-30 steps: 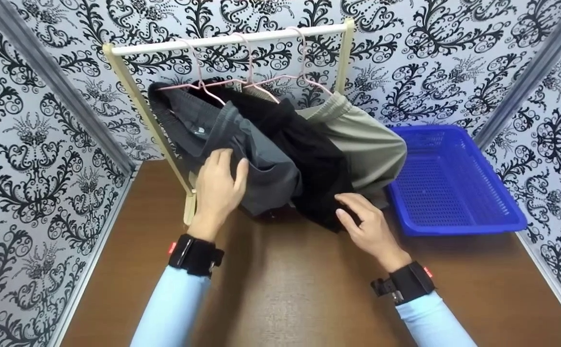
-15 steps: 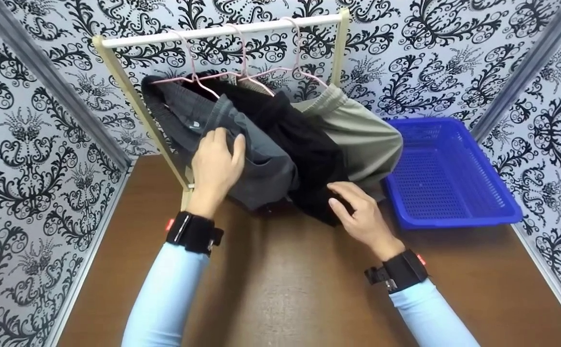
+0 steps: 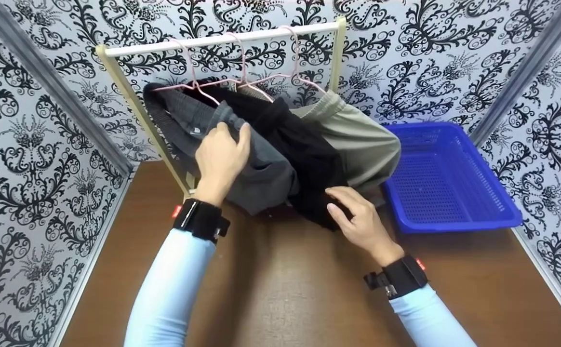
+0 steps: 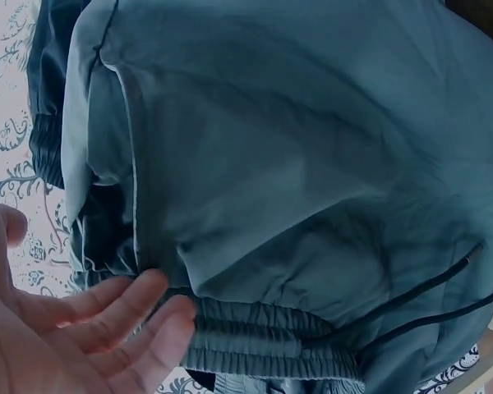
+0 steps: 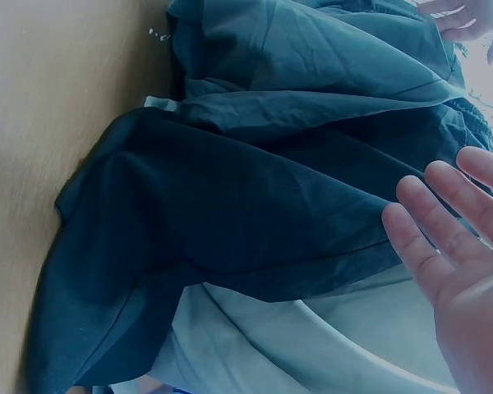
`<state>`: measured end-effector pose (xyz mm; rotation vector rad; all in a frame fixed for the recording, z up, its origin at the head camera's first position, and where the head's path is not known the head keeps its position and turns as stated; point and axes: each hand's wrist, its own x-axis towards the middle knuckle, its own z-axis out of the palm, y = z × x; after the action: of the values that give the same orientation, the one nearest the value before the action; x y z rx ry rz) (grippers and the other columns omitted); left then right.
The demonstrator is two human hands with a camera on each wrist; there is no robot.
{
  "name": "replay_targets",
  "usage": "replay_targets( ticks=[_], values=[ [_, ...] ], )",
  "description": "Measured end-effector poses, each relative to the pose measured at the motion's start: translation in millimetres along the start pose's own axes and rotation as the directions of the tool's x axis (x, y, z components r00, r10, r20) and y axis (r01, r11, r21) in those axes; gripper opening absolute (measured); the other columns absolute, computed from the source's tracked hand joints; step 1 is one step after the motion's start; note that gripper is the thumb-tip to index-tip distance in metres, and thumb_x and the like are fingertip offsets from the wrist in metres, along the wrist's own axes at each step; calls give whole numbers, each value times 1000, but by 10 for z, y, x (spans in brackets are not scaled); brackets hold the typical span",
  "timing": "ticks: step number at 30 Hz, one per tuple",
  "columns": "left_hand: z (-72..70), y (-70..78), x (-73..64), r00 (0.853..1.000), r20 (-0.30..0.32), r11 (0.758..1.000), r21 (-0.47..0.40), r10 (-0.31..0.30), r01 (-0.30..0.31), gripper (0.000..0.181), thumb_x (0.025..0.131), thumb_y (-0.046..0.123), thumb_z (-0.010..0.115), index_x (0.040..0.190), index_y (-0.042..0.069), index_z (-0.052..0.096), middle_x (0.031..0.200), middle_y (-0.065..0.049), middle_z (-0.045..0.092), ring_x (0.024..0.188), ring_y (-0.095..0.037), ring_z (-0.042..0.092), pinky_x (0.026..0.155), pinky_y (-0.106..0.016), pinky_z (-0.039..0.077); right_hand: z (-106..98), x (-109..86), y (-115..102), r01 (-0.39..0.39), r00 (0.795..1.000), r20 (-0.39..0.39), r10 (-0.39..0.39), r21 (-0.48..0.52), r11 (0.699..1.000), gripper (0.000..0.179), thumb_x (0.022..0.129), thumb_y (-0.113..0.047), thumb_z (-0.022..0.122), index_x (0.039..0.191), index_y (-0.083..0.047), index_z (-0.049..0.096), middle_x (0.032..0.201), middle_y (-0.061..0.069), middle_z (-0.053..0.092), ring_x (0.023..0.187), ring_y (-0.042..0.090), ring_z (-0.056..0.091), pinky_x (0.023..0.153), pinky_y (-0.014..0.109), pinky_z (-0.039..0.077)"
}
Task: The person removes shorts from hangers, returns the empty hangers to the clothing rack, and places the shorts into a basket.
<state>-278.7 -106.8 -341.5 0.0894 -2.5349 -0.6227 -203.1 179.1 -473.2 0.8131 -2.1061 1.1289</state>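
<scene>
Three pairs of shorts hang by pink hangers from a small rack: grey shorts on the left, black shorts in the middle and beige shorts on the right. My left hand is at the front of the grey pair, just below its elastic waistband. Its fingers are loosely bent and hold nothing in the left wrist view; whether the tips touch the cloth I cannot tell. Beside the lower part of the black pair is my right hand, fingers relaxed and nothing gripped.
The rack has a white rail and pale wooden posts. A blue plastic basket stands to its right on the brown table. Patterned walls enclose the back and sides.
My left hand has moved up the front of the grey shorts toward the waistband. The right hand stays near the black shorts. The head view has shifted slightly.
</scene>
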Motion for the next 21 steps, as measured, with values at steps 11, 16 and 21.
replay_targets(
  ticks=[11,16,21],
  values=[
    [65,68,152,970,124,977,71,-210,202,77,97,66,47,120,-5,60,113,-32,70,103,-47,70,86,-56,55,53,-88,-12,-8,1000,10,8,-1,1000,35,88,5,73,123,4,70,120,16,71,109,32,69,102,30,49],
    [86,90,190,960,132,968,80,-246,237,80,94,68,51,119,-7,63,116,-32,70,105,-47,70,86,-55,55,97,-109,-11,3,1000,18,-3,13,1000,35,88,5,72,123,5,70,120,16,71,108,32,69,100,32,51],
    [102,117,209,962,115,969,52,-246,241,71,94,61,55,112,-7,67,112,-31,71,102,-46,71,85,-56,56,114,-105,-6,3,1000,15,-4,21,1000,35,88,5,72,123,4,70,119,16,71,108,31,69,100,31,51]
  ],
)
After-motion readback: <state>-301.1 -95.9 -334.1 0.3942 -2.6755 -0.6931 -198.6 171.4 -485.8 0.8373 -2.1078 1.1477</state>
